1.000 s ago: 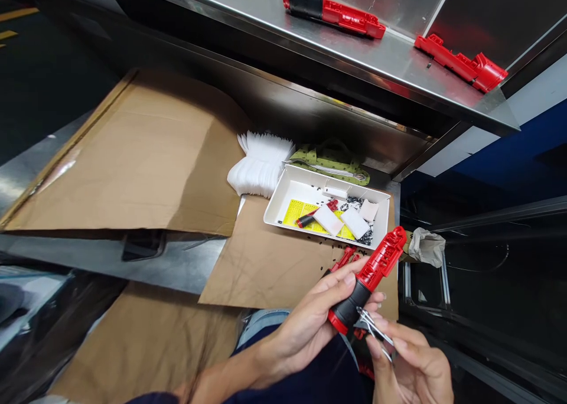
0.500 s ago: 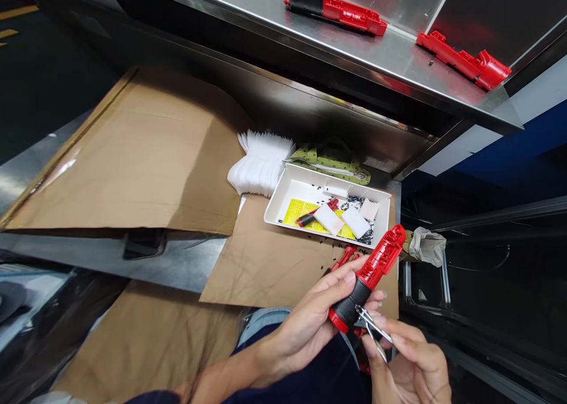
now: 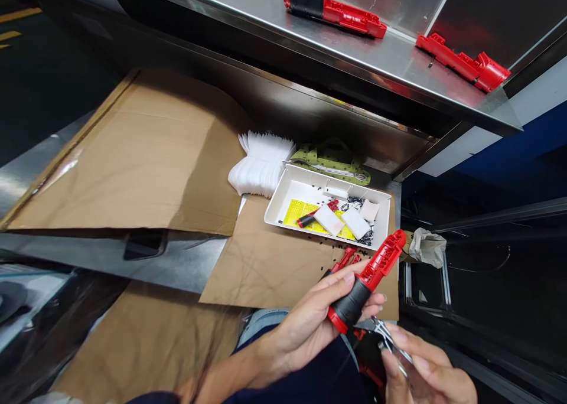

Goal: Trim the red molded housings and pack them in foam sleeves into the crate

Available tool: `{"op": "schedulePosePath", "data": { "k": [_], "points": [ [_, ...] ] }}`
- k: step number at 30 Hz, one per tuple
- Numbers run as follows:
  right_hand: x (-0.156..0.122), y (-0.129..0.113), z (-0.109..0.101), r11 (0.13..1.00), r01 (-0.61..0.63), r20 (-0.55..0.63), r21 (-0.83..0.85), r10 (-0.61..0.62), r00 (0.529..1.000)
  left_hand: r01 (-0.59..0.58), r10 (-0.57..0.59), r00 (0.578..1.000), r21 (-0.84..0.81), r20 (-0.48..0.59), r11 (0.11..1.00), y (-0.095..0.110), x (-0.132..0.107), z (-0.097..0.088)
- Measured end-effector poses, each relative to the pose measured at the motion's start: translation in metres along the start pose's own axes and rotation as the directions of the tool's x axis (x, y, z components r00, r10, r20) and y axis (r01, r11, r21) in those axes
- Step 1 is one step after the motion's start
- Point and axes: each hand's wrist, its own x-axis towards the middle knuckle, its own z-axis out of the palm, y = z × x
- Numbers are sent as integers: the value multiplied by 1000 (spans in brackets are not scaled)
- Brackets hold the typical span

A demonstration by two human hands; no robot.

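Observation:
My left hand (image 3: 305, 327) is shut around a red-and-black tool housing (image 3: 365, 283), with the black grip near my palm and the red end pointing up and right. My right hand (image 3: 427, 371) pinches thin metal tweezers (image 3: 390, 339) just below and right of the housing, not touching it. Small red parts (image 3: 345, 259) lie on the cardboard sheet (image 3: 266, 262) behind my left fingers. The lower part of one red piece is partly hidden by my hands.
A white tray (image 3: 305, 182) holds a yellow sheet, white pads and small black bits. Beside it are white fluted sheets (image 3: 261, 165) and a green zip pouch (image 3: 332, 165). Red housing parts (image 3: 463, 61) rest on a steel shelf (image 3: 398, 67) above.
My right hand has moved right and down with the tweezers, away from the housing. The housing has turned slightly in my left hand.

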Motion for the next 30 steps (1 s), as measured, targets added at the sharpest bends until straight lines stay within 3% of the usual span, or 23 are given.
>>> {"op": "schedulePosePath", "data": {
  "k": [3, 8, 21, 27, 30],
  "points": [
    [4, -2, -2, 999, -45, 77, -24, 47, 996, -4, 4, 1000, 16, 19, 1000, 0, 0, 0],
    [4, -1, 3, 1000, -10, 136, 14, 8, 991, -5, 5, 1000, 36, 3, 999, 3, -3, 2],
    [3, 2, 4, 999, 33, 118, -18, -30, 993, 14, -13, 1000, 67, -19, 998, 2, -4, 4],
    [-2, -3, 7, 999, -30, 117, -27, 33, 993, 5, -6, 1000, 63, 18, 998, 1, -4, 2],
    [-6, -9, -3, 995, -101, 26, -23, 101, 995, -13, 12, 1000, 63, 21, 998, 1, -4, 3]
  ]
}}
